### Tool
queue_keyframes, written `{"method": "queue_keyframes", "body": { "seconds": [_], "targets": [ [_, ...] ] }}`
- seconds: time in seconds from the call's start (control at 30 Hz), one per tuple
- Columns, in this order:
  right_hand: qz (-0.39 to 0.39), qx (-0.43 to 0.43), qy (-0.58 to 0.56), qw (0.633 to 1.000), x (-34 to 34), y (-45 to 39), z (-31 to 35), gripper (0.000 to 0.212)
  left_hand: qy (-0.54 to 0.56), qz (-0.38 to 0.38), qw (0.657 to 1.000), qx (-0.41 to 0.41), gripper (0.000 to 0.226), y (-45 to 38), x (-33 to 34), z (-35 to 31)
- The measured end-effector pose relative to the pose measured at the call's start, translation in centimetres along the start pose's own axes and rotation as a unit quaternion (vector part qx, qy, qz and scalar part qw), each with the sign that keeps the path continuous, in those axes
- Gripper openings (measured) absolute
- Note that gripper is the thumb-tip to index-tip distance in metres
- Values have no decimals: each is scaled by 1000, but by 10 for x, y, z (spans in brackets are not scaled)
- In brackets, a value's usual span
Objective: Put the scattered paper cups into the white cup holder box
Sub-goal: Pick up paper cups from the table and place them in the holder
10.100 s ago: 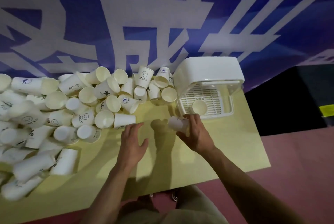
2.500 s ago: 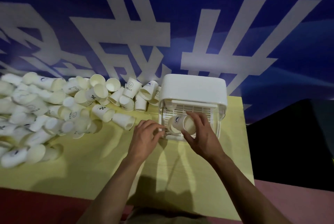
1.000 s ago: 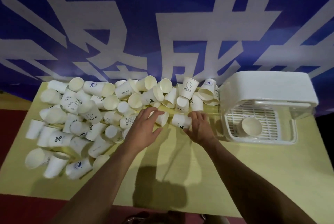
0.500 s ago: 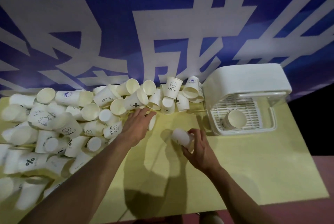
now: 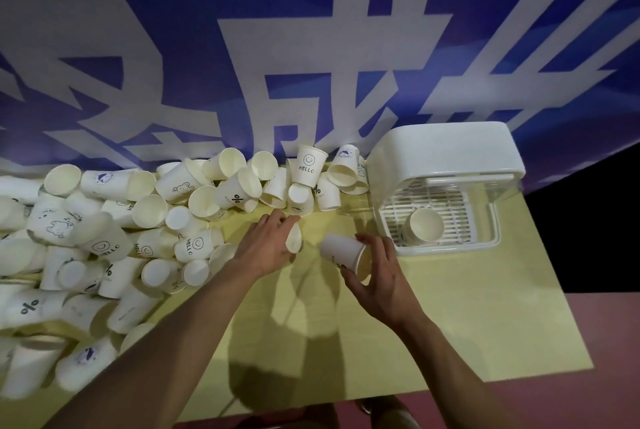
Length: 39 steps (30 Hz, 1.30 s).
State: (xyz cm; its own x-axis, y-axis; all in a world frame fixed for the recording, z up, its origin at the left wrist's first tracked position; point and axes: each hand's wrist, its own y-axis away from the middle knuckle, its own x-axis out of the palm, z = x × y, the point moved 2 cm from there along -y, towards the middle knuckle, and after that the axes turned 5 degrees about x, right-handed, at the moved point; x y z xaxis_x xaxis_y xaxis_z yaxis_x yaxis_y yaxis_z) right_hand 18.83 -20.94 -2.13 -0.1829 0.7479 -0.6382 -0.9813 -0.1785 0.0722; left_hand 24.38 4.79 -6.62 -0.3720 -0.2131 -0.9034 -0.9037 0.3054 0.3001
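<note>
Now, vs. 0.5 s ago: cup (image 5: pixel 341 251) lifted off bench (image 5: pixel 450 307), gripped by right hand (image 5: pixel 377 276), near box (image 5: pixel 446 186); left hand (image 5: pixel 268 243) grips second cup (image 5: pixel 294 238) by pile (image 5: pixel 138 231). Insertion judged next.

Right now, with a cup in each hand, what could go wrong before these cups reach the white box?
1. The right hand holds its paper cup tilted, by fingertips only; it might slip or get crushed.
2. The left hand grips a second cup right beside the pile of cups; lifting it may knock neighbours loose.
3. The white cup holder box already holds a stack, so a crooked cup may jam instead of nesting.
</note>
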Motion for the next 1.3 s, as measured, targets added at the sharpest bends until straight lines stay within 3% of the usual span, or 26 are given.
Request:
{"method": "queue_keyframes", "body": {
  "seconds": [0.27,0.63,0.93,1.3],
  "targets": [
    [-36,-3,-29,999,-86,19,-15,57,186,-129,974,-21,80,12,-28,-91],
    [-67,22,-46,996,-198,47,-88,75,266,-216,939,32,76,-28,-43,-247],
    [-68,64,-73,993,-238,63,-136,75,206,-213,955,5,73,-60,-12,-286],
    [-47,52,-89,994,-253,48,-160,68,182,-124,972,-82,91,-90,26,-275]
  ]
}}
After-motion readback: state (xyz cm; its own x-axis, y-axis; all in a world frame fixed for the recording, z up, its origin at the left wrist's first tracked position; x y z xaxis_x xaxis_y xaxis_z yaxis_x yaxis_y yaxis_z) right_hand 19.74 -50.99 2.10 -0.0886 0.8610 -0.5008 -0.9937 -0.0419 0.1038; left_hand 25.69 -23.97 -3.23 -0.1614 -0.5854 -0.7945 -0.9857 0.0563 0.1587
